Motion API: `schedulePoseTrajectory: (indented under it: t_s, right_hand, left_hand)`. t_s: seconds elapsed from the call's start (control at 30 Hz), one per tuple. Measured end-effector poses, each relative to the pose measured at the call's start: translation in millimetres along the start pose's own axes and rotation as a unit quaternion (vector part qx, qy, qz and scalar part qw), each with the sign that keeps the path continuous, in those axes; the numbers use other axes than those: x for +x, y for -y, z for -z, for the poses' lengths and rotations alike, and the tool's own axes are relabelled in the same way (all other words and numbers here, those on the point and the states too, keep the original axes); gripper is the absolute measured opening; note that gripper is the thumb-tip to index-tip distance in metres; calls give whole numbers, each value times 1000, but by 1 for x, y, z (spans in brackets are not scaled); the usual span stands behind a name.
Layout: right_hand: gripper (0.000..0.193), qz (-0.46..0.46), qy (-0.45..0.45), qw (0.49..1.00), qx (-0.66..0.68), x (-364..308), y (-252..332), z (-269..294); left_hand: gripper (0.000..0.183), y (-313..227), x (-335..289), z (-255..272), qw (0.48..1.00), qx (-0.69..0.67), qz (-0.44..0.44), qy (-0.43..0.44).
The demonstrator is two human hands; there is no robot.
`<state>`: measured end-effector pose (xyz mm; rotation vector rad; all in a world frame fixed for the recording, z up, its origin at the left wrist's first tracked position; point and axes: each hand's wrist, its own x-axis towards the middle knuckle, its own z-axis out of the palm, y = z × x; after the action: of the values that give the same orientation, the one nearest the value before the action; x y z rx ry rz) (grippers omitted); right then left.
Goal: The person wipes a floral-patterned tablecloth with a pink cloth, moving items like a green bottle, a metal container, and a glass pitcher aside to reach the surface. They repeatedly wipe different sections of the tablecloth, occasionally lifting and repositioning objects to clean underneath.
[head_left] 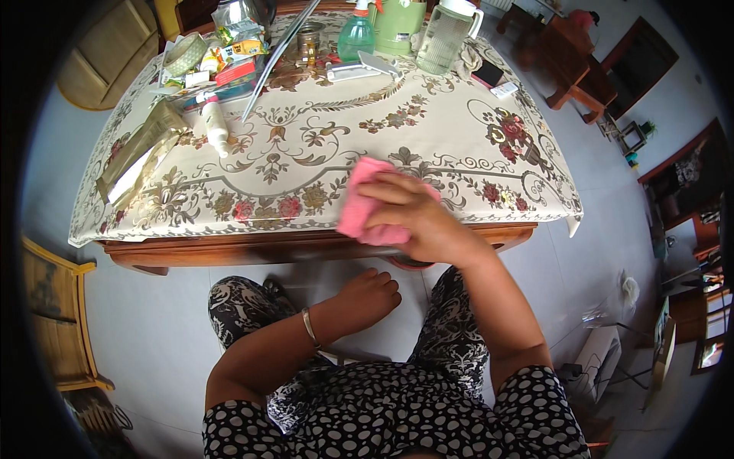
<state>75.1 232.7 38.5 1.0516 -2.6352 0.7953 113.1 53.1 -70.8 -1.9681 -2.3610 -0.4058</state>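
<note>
My right hand is closed on a folded pink cloth, pressing it against the near edge of the patterned tablecloth. Some of the cloth is covered by the fingers. My left hand rests below the table edge, above my lap, with its fingers curled in and nothing seen in them. A bracelet circles that wrist. Left of the cloth, a white tube-shaped bottle lies on the table beside a flat gold packet.
At the far side stand a green spray bottle, a glass pitcher, a light green container and a small jar. Packets and a tape roll crowd the far left. A wooden chair stands left.
</note>
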Motion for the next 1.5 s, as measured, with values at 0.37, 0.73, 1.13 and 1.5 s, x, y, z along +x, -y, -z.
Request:
schedulePoseTrajectory:
  t_s: [0.37,0.73,1.13,1.5]
  right_hand:
    - [47,64,-93,993,-39,134,10,-104]
    - [30,-122,-180,922,-319,16,-171,16]
    - [69,-533,-165,764,-324,-259,-214,166]
    - [45,-265,-209,896,-290,-120,-126,67]
  left_hand:
    - [28,24,14,-15,945,-264,97,-167]
    - [6,26,4,-26,998,14,22,64]
    - [3,12,7,-9,997,35,16,70]
    - [14,-3,0,-2,998,-26,-20,49]
